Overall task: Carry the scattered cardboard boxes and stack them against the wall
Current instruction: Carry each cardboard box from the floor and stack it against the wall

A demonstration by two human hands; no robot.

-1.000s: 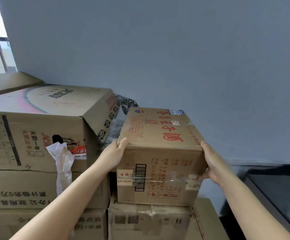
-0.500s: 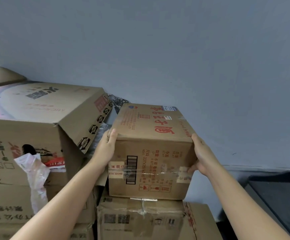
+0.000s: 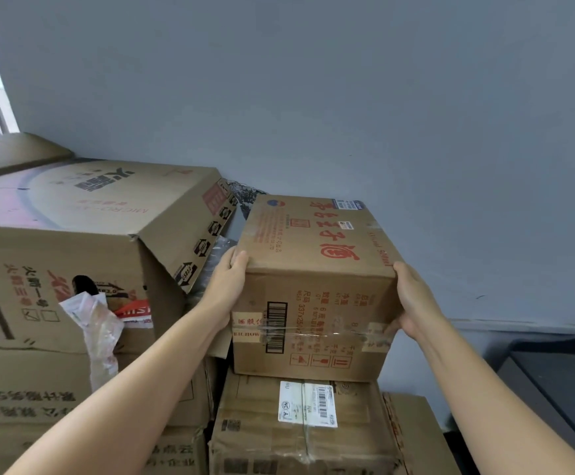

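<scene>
Left stack (image 3: 29,389) cut off by frame edge, fingers of both hands hidden behind box (image 3: 313,289)

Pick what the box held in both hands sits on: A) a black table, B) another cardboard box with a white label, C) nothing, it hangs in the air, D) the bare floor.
B: the held box, gripped by the left hand and right hand, rests on a labelled box.
</scene>
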